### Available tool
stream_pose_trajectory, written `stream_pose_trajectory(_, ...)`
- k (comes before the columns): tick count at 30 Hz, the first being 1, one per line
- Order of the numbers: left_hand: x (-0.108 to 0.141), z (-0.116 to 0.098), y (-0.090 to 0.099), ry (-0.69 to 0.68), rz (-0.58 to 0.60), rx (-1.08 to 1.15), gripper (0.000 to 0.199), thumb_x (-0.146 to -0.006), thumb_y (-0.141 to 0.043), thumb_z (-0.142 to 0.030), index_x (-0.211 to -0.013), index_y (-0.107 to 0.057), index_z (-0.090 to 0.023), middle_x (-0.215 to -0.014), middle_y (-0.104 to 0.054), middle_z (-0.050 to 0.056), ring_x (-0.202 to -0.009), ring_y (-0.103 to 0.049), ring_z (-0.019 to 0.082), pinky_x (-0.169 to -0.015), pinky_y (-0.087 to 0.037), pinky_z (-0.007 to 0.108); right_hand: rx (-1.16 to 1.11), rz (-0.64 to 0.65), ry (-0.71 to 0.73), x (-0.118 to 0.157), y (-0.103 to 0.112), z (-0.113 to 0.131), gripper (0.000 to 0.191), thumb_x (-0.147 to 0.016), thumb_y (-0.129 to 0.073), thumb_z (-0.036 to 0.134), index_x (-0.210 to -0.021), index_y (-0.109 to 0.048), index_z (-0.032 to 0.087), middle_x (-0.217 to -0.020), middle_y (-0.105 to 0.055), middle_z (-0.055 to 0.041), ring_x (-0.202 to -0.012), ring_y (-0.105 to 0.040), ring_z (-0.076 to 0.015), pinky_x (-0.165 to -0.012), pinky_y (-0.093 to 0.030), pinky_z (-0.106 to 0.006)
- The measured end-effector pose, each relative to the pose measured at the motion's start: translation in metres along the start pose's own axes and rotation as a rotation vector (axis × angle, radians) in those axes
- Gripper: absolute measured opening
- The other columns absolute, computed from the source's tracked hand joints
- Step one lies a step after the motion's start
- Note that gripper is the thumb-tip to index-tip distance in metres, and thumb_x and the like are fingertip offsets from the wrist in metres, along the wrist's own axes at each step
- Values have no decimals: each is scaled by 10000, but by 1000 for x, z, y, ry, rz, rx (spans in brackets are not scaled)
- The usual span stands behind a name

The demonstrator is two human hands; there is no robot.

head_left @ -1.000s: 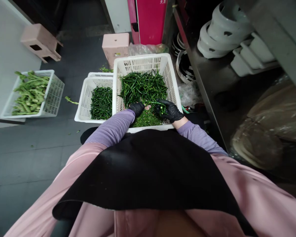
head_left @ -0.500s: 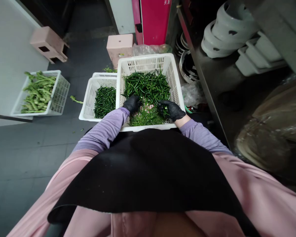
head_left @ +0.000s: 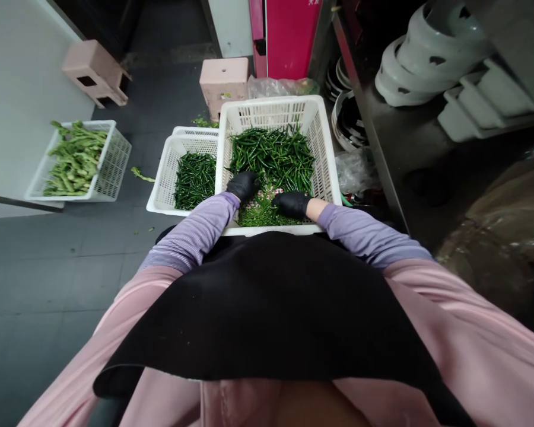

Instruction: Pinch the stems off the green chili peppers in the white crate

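Fingers curled, their hold impossible to tell, the left hand and right hand hover inside a white basket, where a careless sweep could mix far-end green chillies with near-end thin stems.

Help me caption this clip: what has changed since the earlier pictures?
The right hand moved left to the stem pile; peppers it held no longer show, release unclear. The left hand shifted left, against the pepper heap. Baskets and stools stayed put.

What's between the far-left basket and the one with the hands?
Floor, a loose pale-green piece, then a white basket of thin green chilies, in the head view.
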State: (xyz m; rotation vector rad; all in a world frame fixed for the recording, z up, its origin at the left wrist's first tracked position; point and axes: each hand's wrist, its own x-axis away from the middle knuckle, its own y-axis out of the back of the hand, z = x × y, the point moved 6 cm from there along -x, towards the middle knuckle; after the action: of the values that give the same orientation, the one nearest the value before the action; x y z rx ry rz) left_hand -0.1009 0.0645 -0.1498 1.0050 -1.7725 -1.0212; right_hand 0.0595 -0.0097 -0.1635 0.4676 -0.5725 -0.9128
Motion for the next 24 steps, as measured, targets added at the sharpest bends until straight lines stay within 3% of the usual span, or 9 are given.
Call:
stream_pose_trajectory(2,-2,-17,-17,-88,154,-176,345,-1048,-645,-256,-1303,-835,-124,-1306,-816,223,-1272,-770,364,-1063,-578,403,-161,-69,-50,12,18,-10,309,-777,-917,452,-917,-782,212,-727,-725,-27,-716,-632,-211,-763,-534,-355)
stream_pose_trajectory(6,-9,-42,-48,-223,317,-331,425,-995,-577,-82,-1343,-817,-39,-1376,-773,308,-1303,-755,412,-1076,-581,477,-843,-293,-199,50,41,-36,384,-720,-905,537,-843,-712,229,-736,-699,6,-689,-628,-184,-664,-537,-314)
stream_pose_trajectory(9,-13,-44,-56,-238,328,-332,447,-940,-602,-36,-1329,-821,-28,-1350,-778,320,-1294,-756,426,-1069,-582,486,-1191,-369,-292,71,35,-44,371,-737,-910,504,-812,-650,251,-708,-660,11,-652,-613,-180,-592,-502,-299)
stream_pose_trajectory(12,-16,-34,-41,-189,227,-204,331,-967,-659,-132,-1231,-855,-95,-1273,-822,238,-1236,-776,373,-1051,-586,419,-1392,-343,-306,77,26,-40,428,-745,-943,474,-765,-572,263,-664,-596,38,-591,-530,-149,-537,-445,-278)
stream_pose_trajectory(16,-12,-6,0,4,-3,283,128,-946,-788,-277,-979,-812,-156,-891,-806,79,-917,-779,258,-874,-612,340,-1362,-347,-203,66,24,-34,403,-705,-967,472,-732,-631,252,-690,-632,29,-642,-548,-154,-591,-484,-294)
stream_pose_trajectory(18,-3,4,15,73,-61,614,215,-932,-844,-357,-899,-736,-174,-708,-695,14,-699,-691,191,-724,-594,312,-1272,-362,-150,55,23,-29,345,-699,-962,479,-758,-714,247,-712,-665,27,-689,-593,-165,-650,-522,-303)
stream_pose_trajectory(21,18,0,25,66,-54,1014,428,-883,-921,-499,-831,-620,-200,-629,-565,-45,-522,-526,109,-551,-514,268,-1172,-398,-71,35,20,-16,321,-671,-989,460,-795,-775,257,-741,-714,38,-781,-669,-187,-766,-579,-321)
stream_pose_trajectory(24,39,-17,27,29,-18,1125,509,-883,-920,-594,-842,-599,-201,-677,-586,-36,-507,-512,83,-517,-508,256,-1099,-374,35,22,16,7,383,-630,-1024,476,-856,-810,254,-839,-798,20,-952,-746,-236,-917,-615,-372)
